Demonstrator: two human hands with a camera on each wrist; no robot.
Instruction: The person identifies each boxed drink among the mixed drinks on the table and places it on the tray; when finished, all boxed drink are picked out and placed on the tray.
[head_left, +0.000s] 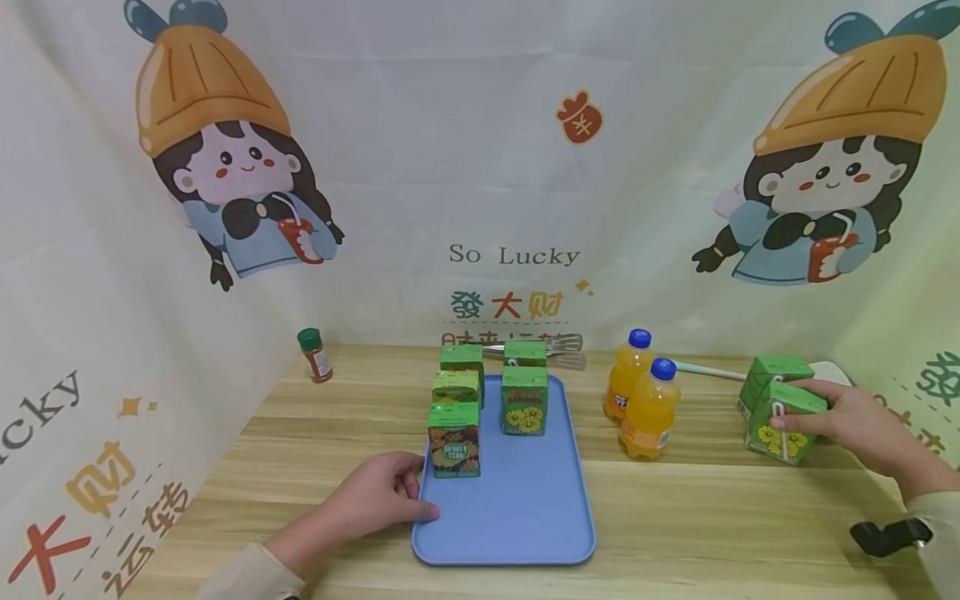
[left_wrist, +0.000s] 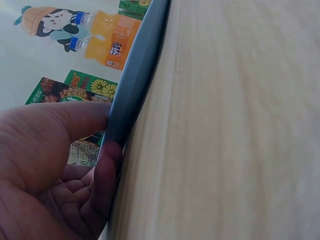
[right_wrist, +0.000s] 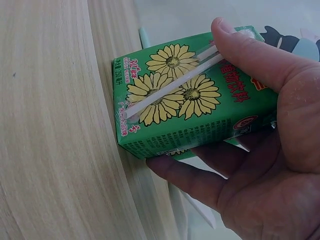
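Note:
My left hand (head_left: 378, 492) pinches the left rim of a blue tray (head_left: 525, 508), thumb on top and fingers against its edge; the left wrist view shows this closely. On the tray stand several green drink cartons, one with a brown front (head_left: 454, 446) beside that hand and one with yellow flowers (head_left: 524, 404) farther right. Over at the right, my right hand (head_left: 858, 425) grips a green flower-print drink carton (right_wrist: 172, 95) with a straw on its front. The carton looks slightly tilted, its lower end at the table. Another green carton (head_left: 776, 367) stands just behind it.
Two orange drink bottles (head_left: 649, 408) with blue caps stand between the tray and the right-hand cartons. Metal utensils (head_left: 566, 343) lie behind the tray. A pale green handle (head_left: 708, 370) and a white object (head_left: 832, 372) lie at back right. A spice jar (head_left: 315, 357) stands back left.

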